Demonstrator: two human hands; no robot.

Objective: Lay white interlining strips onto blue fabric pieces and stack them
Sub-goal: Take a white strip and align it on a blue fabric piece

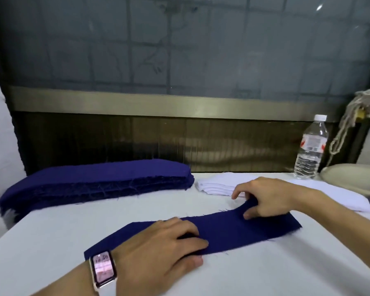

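Note:
One long blue fabric piece point(226, 229) lies across the white table point(254, 272) in front of me. My left hand point(158, 251), with a watch on its wrist, presses flat on the piece's left half. At the right part, my right hand point(265, 199) pinches the far edge, which is lifted a little. A thick stack of blue fabric pieces point(94, 184) sits at the back left. A pile of white interlining strips point(218, 184) lies just behind my right hand. No white strip lies on the blue piece.
A clear water bottle point(310, 148) stands at the back right beside a pale bowl-like object point(355, 178). More white cloth point(338, 195) lies under my right forearm. A dark wall and window run along the table's far edge.

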